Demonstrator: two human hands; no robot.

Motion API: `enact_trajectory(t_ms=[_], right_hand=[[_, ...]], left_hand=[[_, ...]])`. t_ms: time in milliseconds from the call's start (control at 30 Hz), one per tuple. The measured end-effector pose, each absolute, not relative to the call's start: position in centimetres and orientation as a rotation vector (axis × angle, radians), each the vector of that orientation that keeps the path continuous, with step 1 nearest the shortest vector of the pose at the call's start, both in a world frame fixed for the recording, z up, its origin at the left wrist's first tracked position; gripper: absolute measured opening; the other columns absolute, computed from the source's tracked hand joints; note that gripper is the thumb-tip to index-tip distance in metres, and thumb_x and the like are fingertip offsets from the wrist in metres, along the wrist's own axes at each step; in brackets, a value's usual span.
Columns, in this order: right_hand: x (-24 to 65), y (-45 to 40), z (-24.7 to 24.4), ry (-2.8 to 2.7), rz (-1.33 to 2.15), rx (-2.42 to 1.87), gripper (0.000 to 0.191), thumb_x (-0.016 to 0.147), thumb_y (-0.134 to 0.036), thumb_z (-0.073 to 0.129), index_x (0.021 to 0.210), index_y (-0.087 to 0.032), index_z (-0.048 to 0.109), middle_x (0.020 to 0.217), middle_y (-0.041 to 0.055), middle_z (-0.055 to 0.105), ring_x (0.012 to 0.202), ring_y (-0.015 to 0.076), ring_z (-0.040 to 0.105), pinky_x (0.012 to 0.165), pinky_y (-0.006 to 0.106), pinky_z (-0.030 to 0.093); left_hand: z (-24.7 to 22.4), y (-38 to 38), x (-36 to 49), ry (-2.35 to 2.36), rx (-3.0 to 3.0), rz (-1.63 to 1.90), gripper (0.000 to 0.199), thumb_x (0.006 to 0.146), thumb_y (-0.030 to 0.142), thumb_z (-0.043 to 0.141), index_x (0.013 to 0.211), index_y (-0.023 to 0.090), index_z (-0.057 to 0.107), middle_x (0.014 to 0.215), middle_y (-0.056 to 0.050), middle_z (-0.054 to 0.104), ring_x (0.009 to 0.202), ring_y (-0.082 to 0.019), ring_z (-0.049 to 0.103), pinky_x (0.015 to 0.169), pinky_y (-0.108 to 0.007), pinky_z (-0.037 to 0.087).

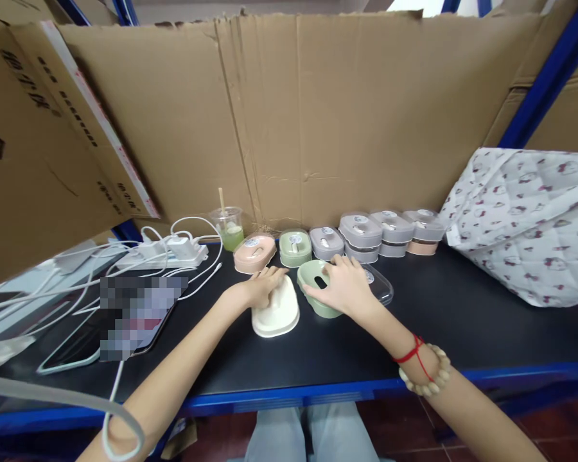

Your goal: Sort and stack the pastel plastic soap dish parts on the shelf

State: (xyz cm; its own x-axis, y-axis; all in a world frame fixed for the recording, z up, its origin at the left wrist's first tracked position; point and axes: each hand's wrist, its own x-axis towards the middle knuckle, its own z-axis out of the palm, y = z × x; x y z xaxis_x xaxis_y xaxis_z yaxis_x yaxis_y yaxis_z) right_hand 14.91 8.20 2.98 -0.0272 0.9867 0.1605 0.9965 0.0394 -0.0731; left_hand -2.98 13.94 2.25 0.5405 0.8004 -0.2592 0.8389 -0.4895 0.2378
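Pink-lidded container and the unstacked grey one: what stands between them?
In the head view, one green lidded container stands between the pink-lidded container and the unstacked grey container.

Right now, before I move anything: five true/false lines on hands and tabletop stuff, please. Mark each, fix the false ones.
1. The left hand touches the cream piece. True.
2. The right hand is on a phone. False: it is on the green piece, which has an oval opening.
3. The cup with a straw stands left of the peach container. True.
4. The beaded bracelet is on the left arm. False: it is on the right arm.
5. The patterned bag is to the right of both hands. True.
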Motion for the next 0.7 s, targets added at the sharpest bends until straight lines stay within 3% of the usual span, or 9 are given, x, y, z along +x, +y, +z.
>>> enact_trajectory(t_ms=[67,133,167,267,367,500,600,700], right_hand=[[14.9,8.4,2.4,-2.199,-0.144,-1.937,0.063,0.079,-0.056,0.055,0.119,-0.008,0.061,0.124,0.0205,0.052,0.121,0.0343,0.044,0.107,0.048,0.024],[15.0,8.6,1.9,-2.331,-0.091,-1.808,0.063,0.083,-0.048,0.053,0.135,-0.013,0.048,0.142,0.017,0.038,0.135,0.0307,0.027,0.112,0.05,0.008],[15.0,8.7,1.7,-2.389,-0.007,-1.774,0.061,0.087,-0.045,0.049,0.14,-0.016,0.042,0.146,0.0144,0.032,0.138,0.0276,0.022,0.113,0.05,0.005],[14.9,8.8,1.6,-2.402,0.185,-1.81,0.051,0.095,-0.038,0.035,0.143,-0.02,0.036,0.148,0.0109,0.029,0.14,0.0218,0.02,0.113,0.05,0.007],[14.8,8.7,2.0,-2.285,0.134,-1.962,0.047,0.096,-0.036,0.035,0.138,-0.016,0.044,0.141,0.0151,0.038,0.134,0.0258,0.031,0.111,0.051,0.011],[14.8,8.8,2.2,-2.153,0.083,-2.03,0.047,0.094,-0.038,0.039,0.134,-0.013,0.049,0.131,0.0154,0.047,0.125,0.0281,0.042,0.11,0.048,0.016],[14.6,9.0,2.1,-2.104,0.102,-1.936,0.045,0.092,-0.035,0.044,0.131,-0.014,0.051,0.128,0.0121,0.05,0.124,0.0253,0.042,0.11,0.043,0.018],[14.5,9.2,2.0,-2.076,0.134,-1.827,0.037,0.09,-0.03,0.047,0.122,-0.016,0.058,0.122,0.0085,0.055,0.121,0.0229,0.046,0.106,0.038,0.026]], left_hand=[[2.5,13.5,-2.7,1.389,2.502,-0.229,0.093,0.052,-0.008,0.041,0.143,0.011,0.031,0.137,-0.017,0.038,0.135,-0.03,0.028,0.111,-0.043,0.021],[2.6,13.3,-2.5,1.391,2.579,-0.249,0.09,0.056,-0.008,0.042,0.143,0.014,0.032,0.134,-0.015,0.041,0.132,-0.028,0.032,0.11,-0.042,0.026],[2.7,13.2,-2.4,1.398,2.624,-0.232,0.086,0.059,-0.007,0.043,0.142,0.014,0.033,0.132,-0.015,0.043,0.131,-0.027,0.034,0.109,-0.041,0.027],[2.8,13.5,-2.3,1.483,2.749,-0.12,0.069,0.069,0.0,0.044,0.137,0.013,0.04,0.129,-0.015,0.044,0.13,-0.027,0.034,0.109,-0.043,0.025],[3.0,13.9,-2.6,1.683,2.751,0.004,0.06,0.079,0.013,0.047,0.138,0.013,0.038,0.136,-0.016,0.038,0.131,-0.029,0.031,0.109,-0.045,0.024],[3.0,14.0,-3.1,2.153,2.477,0.111,0.055,0.09,0.031,0.04,0.138,0.005,0.037,0.138,-0.023,0.035,0.132,-0.037,0.028,0.104,-0.046,0.028],[2.7,14.3,-3.4,2.31,2.256,0.217,0.057,0.09,0.038,0.043,0.135,0.003,0.038,0.131,-0.027,0.039,0.124,-0.041,0.038,0.098,-0.046,0.034],[2.4,14.9,-3.9,2.335,2.152,0.448,0.066,0.081,0.045,0.058,0.13,0.004,0.042,0.124,-0.026,0.043,0.117,-0.038,0.045,0.095,-0.041,0.039]])
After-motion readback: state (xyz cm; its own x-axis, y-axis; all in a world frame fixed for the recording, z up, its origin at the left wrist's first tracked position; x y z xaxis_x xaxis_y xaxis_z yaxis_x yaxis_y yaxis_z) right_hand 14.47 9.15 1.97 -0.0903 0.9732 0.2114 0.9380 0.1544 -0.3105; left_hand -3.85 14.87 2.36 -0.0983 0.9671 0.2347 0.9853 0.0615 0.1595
